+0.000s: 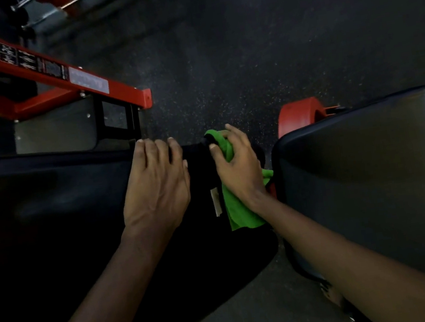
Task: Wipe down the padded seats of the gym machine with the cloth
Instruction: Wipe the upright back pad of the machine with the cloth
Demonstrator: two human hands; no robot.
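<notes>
A long black padded seat point(51, 224) fills the left and middle of the head view. My left hand point(157, 185) lies flat on its far edge, fingers straight. A green cloth point(236, 209) is bunched at the pad's far right end. My right hand point(237, 168) grips the cloth, fingers curled round it, pressing it onto the pad. A second black pad point(367, 180) stands to the right, apart from both hands.
A red steel frame point(38, 73) with warning labels runs across the upper left, ending in a square tube end. A red weight plate point(301, 118) sits behind the right pad. Dark speckled rubber floor point(244, 47) lies beyond. A narrow gap separates the two pads.
</notes>
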